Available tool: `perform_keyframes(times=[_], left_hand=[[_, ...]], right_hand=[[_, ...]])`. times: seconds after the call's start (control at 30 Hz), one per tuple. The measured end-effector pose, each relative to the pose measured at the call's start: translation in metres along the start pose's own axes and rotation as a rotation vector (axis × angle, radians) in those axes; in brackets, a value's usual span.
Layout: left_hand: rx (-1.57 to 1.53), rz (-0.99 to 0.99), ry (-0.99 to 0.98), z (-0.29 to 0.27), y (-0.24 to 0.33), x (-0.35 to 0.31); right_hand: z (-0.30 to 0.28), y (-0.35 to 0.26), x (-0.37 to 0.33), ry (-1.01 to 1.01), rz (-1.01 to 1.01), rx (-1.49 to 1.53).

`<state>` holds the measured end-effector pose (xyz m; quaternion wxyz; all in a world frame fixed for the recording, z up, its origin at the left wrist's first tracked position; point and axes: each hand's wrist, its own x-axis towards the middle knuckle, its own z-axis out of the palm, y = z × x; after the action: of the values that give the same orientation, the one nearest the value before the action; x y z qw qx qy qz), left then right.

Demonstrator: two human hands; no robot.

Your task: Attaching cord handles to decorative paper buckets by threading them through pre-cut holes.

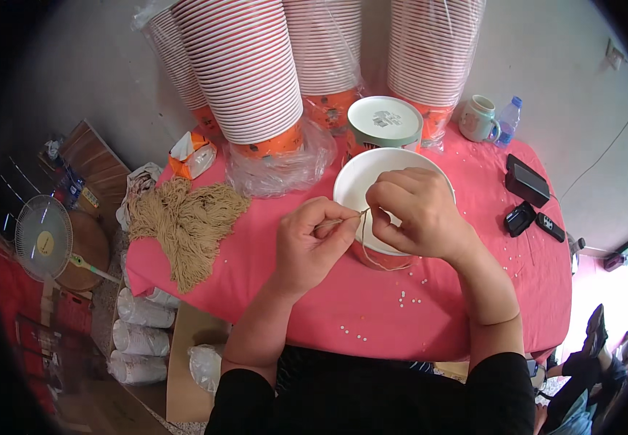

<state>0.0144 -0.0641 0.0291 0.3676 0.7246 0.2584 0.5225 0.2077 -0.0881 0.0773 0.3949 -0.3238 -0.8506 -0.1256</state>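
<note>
Above an open white paper tub (351,176), both my hands meet over its near left rim. My left hand (312,243) is closed, pinching a thin tan string (363,230) between thumb and index finger. The thumb and fingertips of my right hand (421,212) pinch the same string, close to the left fingertips. A loose length of string hangs down in front of the tub. Whether there is a knot between the fingertips is too small to tell. A bundle of tan string (189,225) lies spread on the pink-covered table, left of my hands.
Tall stacks of paper tubs (238,65) in clear plastic stand at the back. Behind the open tub is a lidded tub (385,119). A mug (479,119), water bottle (509,122) and black case (527,183) sit at right. Small white pellets (402,299) dot the cloth.
</note>
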Motion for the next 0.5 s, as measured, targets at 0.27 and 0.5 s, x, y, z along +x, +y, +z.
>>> perform_keyframes(times=[0.27,0.5], left_hand=[[-0.132,0.025,0.003,0.0,-0.009,0.005],[-0.214,-0.024,-0.003,-0.003,-0.01,0.003]], right_hand=[[0.003,-0.001,-0.001,0.016,-0.015,-0.008],[0.003,0.0,-0.002,0.095,0.143,0.191]])
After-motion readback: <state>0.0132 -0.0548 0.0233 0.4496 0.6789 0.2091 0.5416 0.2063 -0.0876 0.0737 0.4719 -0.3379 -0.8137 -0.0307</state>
